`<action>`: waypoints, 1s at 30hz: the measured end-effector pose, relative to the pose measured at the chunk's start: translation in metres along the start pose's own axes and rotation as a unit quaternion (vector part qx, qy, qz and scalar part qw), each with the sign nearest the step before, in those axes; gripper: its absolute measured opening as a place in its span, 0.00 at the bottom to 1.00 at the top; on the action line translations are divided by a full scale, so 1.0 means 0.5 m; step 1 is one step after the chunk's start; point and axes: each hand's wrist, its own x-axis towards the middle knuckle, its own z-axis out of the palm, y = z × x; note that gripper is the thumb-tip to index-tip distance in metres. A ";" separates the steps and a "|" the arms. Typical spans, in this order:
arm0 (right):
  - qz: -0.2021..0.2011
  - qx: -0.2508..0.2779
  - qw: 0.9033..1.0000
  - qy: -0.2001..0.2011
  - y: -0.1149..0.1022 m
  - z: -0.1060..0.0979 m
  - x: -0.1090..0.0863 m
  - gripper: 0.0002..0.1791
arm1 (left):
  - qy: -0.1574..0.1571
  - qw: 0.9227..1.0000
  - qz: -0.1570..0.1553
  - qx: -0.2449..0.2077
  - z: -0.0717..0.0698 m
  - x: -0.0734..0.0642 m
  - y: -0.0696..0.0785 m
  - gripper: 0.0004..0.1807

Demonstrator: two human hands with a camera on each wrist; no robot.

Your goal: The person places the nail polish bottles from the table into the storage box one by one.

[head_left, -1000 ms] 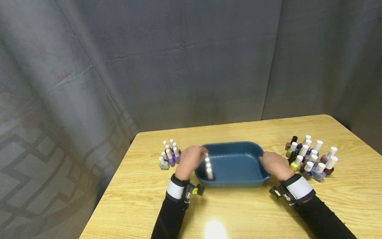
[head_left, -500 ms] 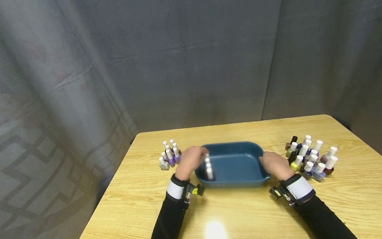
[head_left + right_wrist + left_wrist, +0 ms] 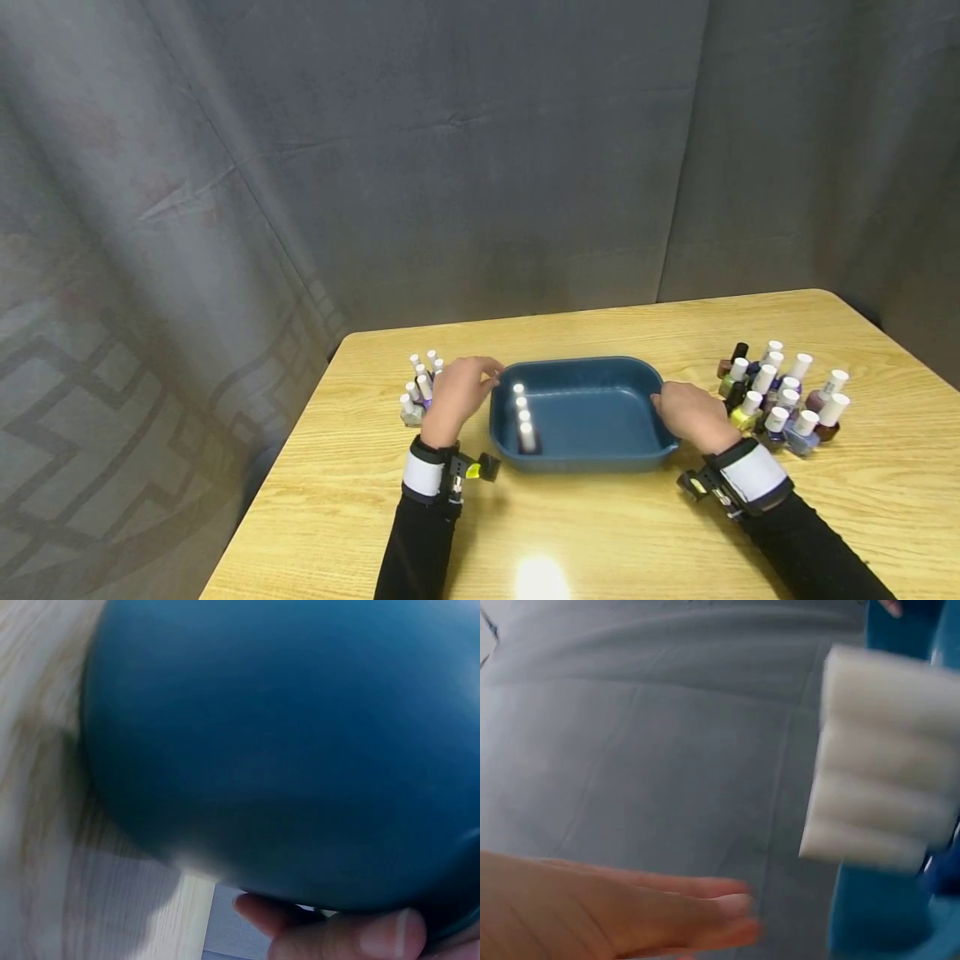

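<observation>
A dark blue oblong tray [image 3: 600, 427] lies on the table. Along its left wall stand several nail polish bottles [image 3: 527, 433] in a row, their white caps [image 3: 889, 757] large and blurred in the left wrist view. My left hand [image 3: 459, 396] hovers just outside the tray's left rim, holding nothing; its fingers [image 3: 705, 915] are fairly straight and apart from the caps. At the opposite end, my right hand [image 3: 696, 414] grips the tray's right rim, thumb [image 3: 382, 935] against the wall in the right wrist view.
Left of the tray is a small cluster of nail polish bottles [image 3: 412, 412], partly covered by my left hand. A larger cluster of nail polish bottles [image 3: 776, 418] in mixed colours stands close beside my right hand. A grey curtain [image 3: 480, 167] hangs behind the wooden table [image 3: 315, 467].
My left hand has let go of a nail polish bottle at the back of the row and moved left, out over the tray's rim. The right hand and tray stay put.
</observation>
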 end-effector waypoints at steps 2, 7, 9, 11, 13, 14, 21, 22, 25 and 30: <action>0.000 0.000 1.000 0.000 0.001 0.000 0.000 0.20 | 0.045 0.998 -0.045 -0.002 -0.007 -0.001 -0.017 0.09; -0.003 -0.002 1.000 0.002 0.001 0.002 0.000 0.21 | 0.108 0.980 -0.169 -0.013 -0.019 -0.007 -0.058 0.08; -0.004 -0.001 1.000 0.003 0.001 0.002 0.000 0.20 | 0.103 0.973 -0.206 -0.016 -0.020 -0.009 -0.070 0.09; -0.005 -0.001 1.000 0.006 0.001 0.002 0.000 0.20 | 0.093 0.968 -0.232 -0.022 -0.020 -0.011 -0.077 0.09; -0.005 0.000 1.000 0.006 0.001 0.003 -0.001 0.20 | 0.084 0.965 -0.248 -0.029 -0.020 -0.012 -0.082 0.10; -0.004 0.000 1.000 0.006 0.001 0.002 -0.001 0.20 | 0.079 0.964 -0.254 -0.031 -0.019 -0.012 -0.083 0.10; -0.001 0.001 1.000 0.006 0.000 0.001 -0.002 0.21 | 0.046 0.963 -0.264 -0.035 -0.005 -0.008 -0.086 0.10; -0.001 0.000 1.000 0.006 0.000 0.001 -0.002 0.21 | 0.041 0.963 -0.264 -0.035 -0.002 -0.007 -0.086 0.09; -0.004 0.000 1.000 0.006 0.000 0.001 -0.002 0.21 | 0.027 0.963 -0.266 -0.035 0.005 -0.007 -0.086 0.07; -0.001 0.001 1.000 0.005 0.000 0.001 -0.002 0.21 | 0.015 0.963 -0.267 -0.036 0.013 -0.005 -0.088 0.05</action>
